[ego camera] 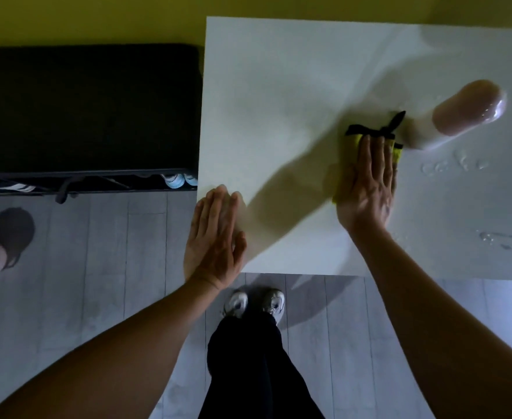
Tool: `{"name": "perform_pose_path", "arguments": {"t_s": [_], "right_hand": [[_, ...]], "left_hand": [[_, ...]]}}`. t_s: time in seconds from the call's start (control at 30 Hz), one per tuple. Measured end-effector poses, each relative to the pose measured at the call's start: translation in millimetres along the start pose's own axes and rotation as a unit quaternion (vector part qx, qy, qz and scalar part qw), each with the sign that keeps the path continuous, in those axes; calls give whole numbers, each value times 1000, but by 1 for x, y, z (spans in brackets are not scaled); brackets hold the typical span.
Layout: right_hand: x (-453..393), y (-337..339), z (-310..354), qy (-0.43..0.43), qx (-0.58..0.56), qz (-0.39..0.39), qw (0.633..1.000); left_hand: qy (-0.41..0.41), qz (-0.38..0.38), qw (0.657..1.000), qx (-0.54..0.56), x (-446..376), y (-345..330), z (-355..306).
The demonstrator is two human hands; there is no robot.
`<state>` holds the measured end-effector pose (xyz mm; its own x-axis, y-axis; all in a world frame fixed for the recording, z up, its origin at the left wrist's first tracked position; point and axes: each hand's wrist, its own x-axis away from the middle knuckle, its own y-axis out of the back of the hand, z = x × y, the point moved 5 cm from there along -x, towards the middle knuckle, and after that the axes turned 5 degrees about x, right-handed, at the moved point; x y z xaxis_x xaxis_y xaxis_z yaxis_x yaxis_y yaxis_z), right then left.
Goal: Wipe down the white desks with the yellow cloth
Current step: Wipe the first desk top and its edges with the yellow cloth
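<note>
White desk [278,86] fills the upper right of the head view; its near-left corner sits under the left hand [215,237], which lies flat with fingers straight and together, bracing at the edge. Judgement: keep that brace steady so the body can lean into the stroke. Right hand [368,186] lies palm-down, fingers straight and slightly spread, pressing the yellow cloth [351,140] flat on the desk; nothing is pinched. The cloth sits right of the desk's centre, mostly hidden under the palm. Its long axis seems to run near-to-far, in line with the fingers, black-trimmed end and loop pointing to about 1 o'clock. A brown puddle [469,108] lies just beyond the cloth at 2 o'clock; whether they touch I cannot tell. Clear drops [457,164] lie at 3 o'clock of the hand, and a wet streak [505,238] at 4 o'clock. Judgement: push with an even flat palm through the puddle, then sweep back over the drops in overlapping passes, refolding once the cloth is soaked.
</note>
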<state>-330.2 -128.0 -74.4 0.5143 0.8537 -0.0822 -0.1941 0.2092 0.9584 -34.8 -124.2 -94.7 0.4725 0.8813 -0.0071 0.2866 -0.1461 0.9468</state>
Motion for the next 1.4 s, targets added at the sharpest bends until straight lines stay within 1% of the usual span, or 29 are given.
{"name": "perform_pose_path", "arguments": {"t_s": [0.13, 0.2, 0.3, 0.4, 0.47, 0.5, 0.6, 0.63, 0.73, 0.83, 0.93, 1.03, 1.07, 1.2, 1.27, 1.33, 1.4], "right_hand": [[-3, 1, -3, -5, 4, -5, 1000], [4, 0, 6, 3, -2, -10, 1000], [52, -5, 43, 84, -36, -17, 996], [126, -11, 96, 150, -79, 33, 985], [160, -13, 122, 194, -78, 61, 976], [165, -15, 132, 213, -77, 67, 972], [134, -29, 157, 243, -55, 92, 964], [114, -34, 168, 235, -46, 93, 967], [52, -50, 201, 169, -38, 89, 981], [37, -53, 214, 143, -40, 72, 986], [80, -48, 209, 172, -23, 103, 979], [135, -40, 203, 204, -30, 132, 970], [145, -39, 200, 210, -28, 138, 967], [147, -27, 172, 228, -19, 134, 964], [140, -15, 132, 185, -11, 122, 975], [131, 1, 70, 95, -3, 108, 990], [122, 18, 8, 7, -4, 73, 997]], "left_hand": [[-1, 7, 1000, 17, -3, 1, 1], [-2, 13, 999, 50, -4, 4, 0], [17, 6, 992, 122, 8, 16, 6], [64, -22, 993, 102, 54, 26, 26], [56, -12, 995, 85, 89, 26, 32], [45, -2, 996, 78, 100, 26, 34], [23, 33, 996, 75, 109, 22, 32], [27, 42, 996, 77, 109, 22, 30], [44, 59, 995, 70, 106, 24, 29], [32, 69, 995, 67, 106, 28, 33], [32, 92, 990, 98, 107, 32, 36], [109, 104, 978, 146, 106, 39, 38], [120, 98, 976, 150, 106, 44, 36], [98, 65, 984, 133, 99, 55, 27], [44, 47, 993, 94, 94, 53, 25], [-12, 44, 998, 44, 88, 45, 21], [-41, 35, 998, 36, 73, 38, 15]]}}
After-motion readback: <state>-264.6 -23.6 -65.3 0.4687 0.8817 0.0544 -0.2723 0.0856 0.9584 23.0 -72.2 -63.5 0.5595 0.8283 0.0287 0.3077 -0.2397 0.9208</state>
